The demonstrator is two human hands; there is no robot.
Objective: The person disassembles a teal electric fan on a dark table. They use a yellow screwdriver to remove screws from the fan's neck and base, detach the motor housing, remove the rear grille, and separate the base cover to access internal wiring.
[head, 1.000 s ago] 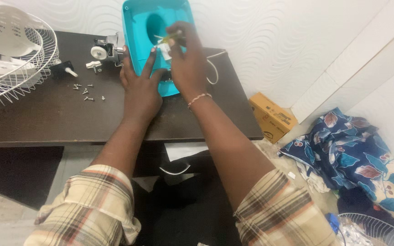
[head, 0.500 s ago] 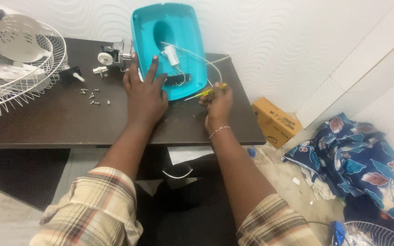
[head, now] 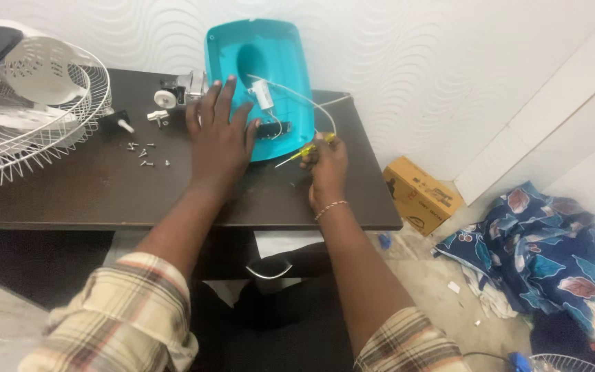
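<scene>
A teal plastic fan housing [head: 285,60] lies open side up at the back of the dark table [head: 91,189]. Inside it sit a small white capacitor [head: 264,94] and a white wire [head: 304,98] that loops out over its right rim. My left hand [head: 219,135] rests flat on the housing's near left corner, fingers spread. My right hand [head: 325,167] is on the table just right of the housing, closed around a yellow screwdriver [head: 300,152] whose tip points left toward the housing's near edge.
A grey fan motor [head: 179,90] lies left of the housing, with several loose screws [head: 142,150] and a small knob [head: 124,125] nearby. A white wire fan guard [head: 29,103] covers the table's left end. On the floor at right are a cardboard box [head: 421,195] and floral cloth [head: 545,241].
My right hand came out of the housing with the screwdriver and dropped to the table on its right. My left hand stayed on the housing's near left corner.
</scene>
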